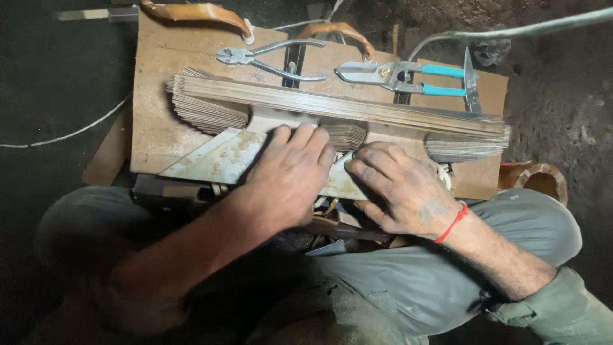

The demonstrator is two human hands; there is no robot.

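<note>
A long stack of thin metal strips (332, 105) lies on edge across a low wooden board (159, 108), fanned at both ends. My left hand (287, 176) rests palm down on a pale worn sheet piece (217, 156), fingertips touching the stack's near side. My right hand (399, 188), with a red thread on the wrist, lies flat beside it, its fingers pointing left and pressing on the same sheet. Neither hand holds a tool.
Bare steel cutting pliers (268, 57) and snips with blue handles (402, 76) lie on the board behind the stack. A clay pot (543, 179) stands at the right. A white cable (64, 135) crosses the dark ground on the left. My knees flank the board.
</note>
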